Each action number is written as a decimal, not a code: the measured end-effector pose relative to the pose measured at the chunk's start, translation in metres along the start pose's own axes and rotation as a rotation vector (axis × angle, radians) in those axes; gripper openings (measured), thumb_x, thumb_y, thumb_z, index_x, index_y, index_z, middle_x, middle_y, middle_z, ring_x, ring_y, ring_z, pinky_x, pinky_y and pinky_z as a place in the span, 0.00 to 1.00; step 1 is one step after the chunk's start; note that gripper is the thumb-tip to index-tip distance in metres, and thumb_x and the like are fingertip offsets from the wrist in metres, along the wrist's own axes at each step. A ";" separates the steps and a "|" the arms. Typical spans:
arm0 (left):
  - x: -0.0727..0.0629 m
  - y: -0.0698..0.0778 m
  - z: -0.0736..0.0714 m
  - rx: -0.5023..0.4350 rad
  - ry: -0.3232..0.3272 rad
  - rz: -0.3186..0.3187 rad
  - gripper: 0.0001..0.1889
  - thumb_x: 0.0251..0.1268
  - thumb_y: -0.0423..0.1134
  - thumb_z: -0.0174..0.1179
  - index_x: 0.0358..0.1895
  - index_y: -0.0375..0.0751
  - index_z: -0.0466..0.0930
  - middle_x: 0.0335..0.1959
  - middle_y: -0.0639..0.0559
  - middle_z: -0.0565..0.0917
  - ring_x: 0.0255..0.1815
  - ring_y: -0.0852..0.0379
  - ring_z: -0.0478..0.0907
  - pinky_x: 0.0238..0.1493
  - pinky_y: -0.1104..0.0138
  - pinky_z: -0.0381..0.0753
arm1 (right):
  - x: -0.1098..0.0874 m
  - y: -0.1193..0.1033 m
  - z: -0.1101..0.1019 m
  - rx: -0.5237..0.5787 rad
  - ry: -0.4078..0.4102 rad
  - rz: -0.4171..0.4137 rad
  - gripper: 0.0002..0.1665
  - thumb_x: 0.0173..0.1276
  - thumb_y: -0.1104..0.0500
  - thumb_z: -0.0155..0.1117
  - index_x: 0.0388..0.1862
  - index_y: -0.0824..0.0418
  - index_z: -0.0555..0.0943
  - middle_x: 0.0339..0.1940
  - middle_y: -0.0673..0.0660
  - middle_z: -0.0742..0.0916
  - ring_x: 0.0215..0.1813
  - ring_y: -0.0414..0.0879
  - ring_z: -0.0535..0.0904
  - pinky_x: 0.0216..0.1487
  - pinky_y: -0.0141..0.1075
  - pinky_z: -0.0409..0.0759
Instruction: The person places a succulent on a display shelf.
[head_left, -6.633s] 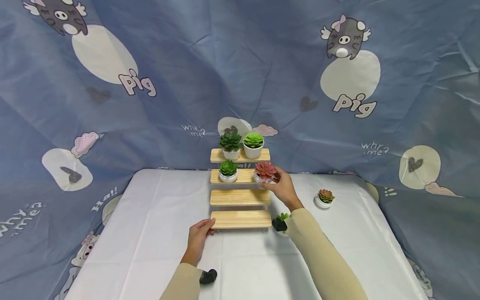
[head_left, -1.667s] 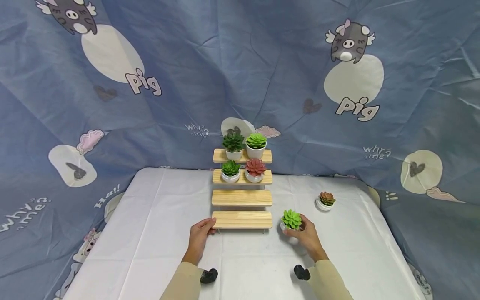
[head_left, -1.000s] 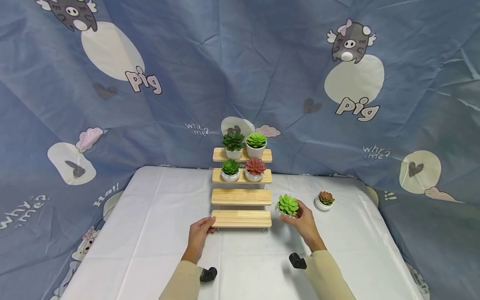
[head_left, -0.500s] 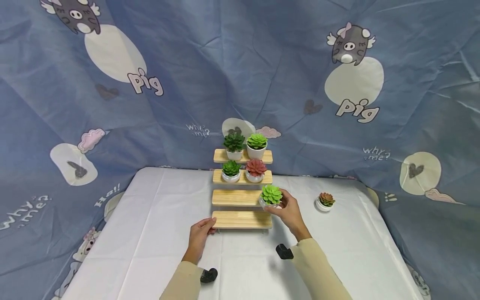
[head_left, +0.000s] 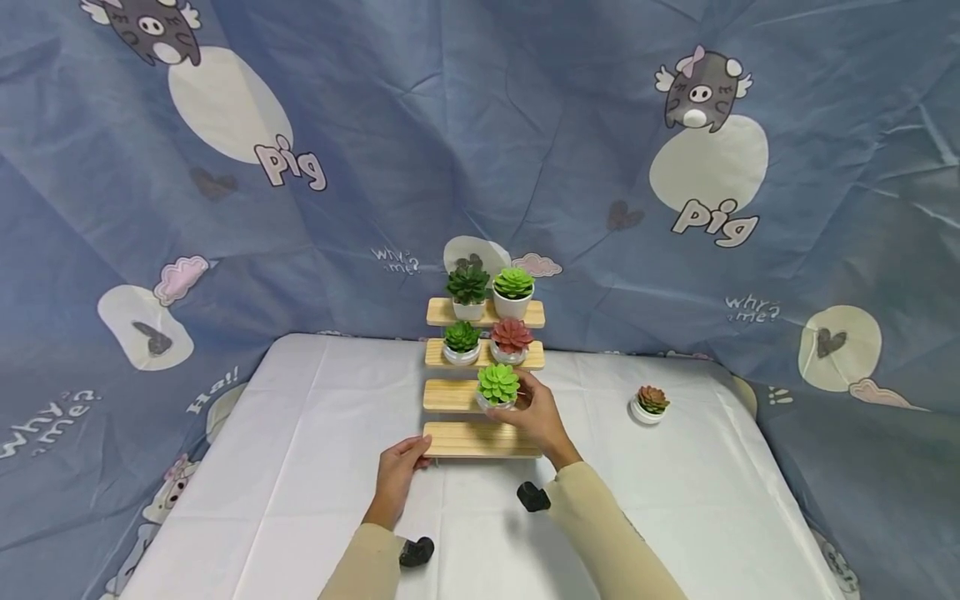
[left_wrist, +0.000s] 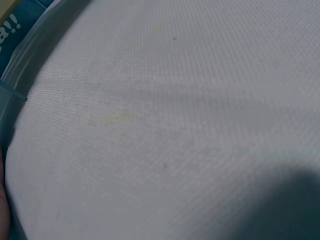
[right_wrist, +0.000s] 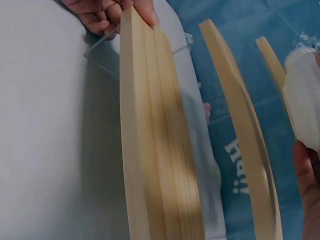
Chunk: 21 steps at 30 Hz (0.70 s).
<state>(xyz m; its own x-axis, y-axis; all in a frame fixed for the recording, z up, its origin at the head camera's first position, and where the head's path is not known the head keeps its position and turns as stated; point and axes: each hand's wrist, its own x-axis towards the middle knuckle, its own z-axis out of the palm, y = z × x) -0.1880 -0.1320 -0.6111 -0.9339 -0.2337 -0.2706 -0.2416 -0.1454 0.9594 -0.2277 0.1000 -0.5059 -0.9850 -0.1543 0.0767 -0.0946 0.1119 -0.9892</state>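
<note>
My right hand grips a small white pot with a light green artificial succulent, held at the right half of the second shelf from the bottom. In the right wrist view the white pot shows at the right edge, fingers against it. My left hand pinches the left end of the lowest board of the tiered wooden stand, thumb on top. That grip shows again in the right wrist view, where the left hand is at the top. Mostly white cloth fills the left wrist view.
Dark green and bright green succulents stand on the top shelf. Below them sit a green one and a red one. A brownish-red potted succulent stands on the white-covered table at the right. Blue printed cloth hangs behind.
My right hand let go of the red succulent on the second shelf from the top, took the light green one from the table and carried it up and left. My left hand stays on the stand.
</note>
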 end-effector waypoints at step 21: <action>0.000 0.005 0.000 -0.034 -0.035 -0.053 0.19 0.63 0.37 0.65 0.48 0.21 0.78 0.27 0.55 0.83 0.27 0.64 0.78 0.32 0.73 0.80 | 0.015 0.006 0.049 -0.081 -0.033 0.040 0.40 0.50 0.66 0.78 0.63 0.65 0.73 0.59 0.61 0.80 0.61 0.53 0.75 0.65 0.43 0.71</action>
<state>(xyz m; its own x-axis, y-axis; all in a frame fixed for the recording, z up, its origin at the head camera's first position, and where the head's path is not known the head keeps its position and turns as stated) -0.1896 -0.1332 -0.6061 -0.9288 -0.1916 -0.3171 -0.2822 -0.1889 0.9406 -0.2361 0.0500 -0.5170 -0.9832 -0.1798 0.0321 -0.0680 0.1970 -0.9781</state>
